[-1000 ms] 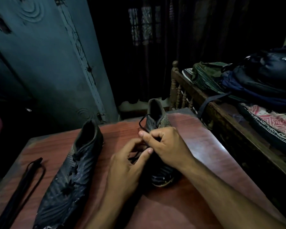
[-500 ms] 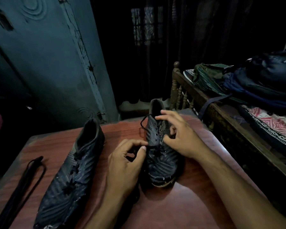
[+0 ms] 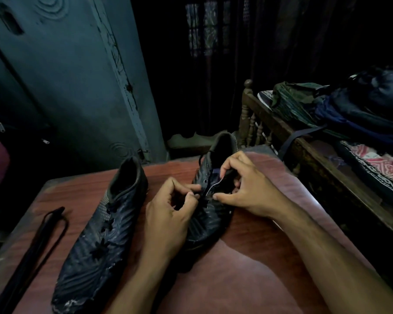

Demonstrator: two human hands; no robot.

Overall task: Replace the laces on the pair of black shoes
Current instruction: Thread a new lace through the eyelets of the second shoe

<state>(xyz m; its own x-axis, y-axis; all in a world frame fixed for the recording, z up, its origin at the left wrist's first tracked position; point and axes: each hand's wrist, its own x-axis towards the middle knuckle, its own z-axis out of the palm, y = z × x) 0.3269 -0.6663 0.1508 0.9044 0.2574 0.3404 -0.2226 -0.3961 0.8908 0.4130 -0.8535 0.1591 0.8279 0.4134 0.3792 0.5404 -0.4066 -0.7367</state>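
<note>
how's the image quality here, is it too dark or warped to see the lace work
Head view: dim and bluish, the black lace nearly lost against the right shoe; a soft sheen on the table; wide-angle bending at the edges; left hand and right hand fairly sharp.

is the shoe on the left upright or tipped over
Upright: the black textured shoe on the left rests sole-down on the reddish wooden table, collar opening facing up.

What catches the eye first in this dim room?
Two hands meet over the right black shoe at the table's middle: the left hand pinches its lace, the right hand grips the shoe's opening. The other shoe lies to the left, with a loose black lace beside it.
</note>
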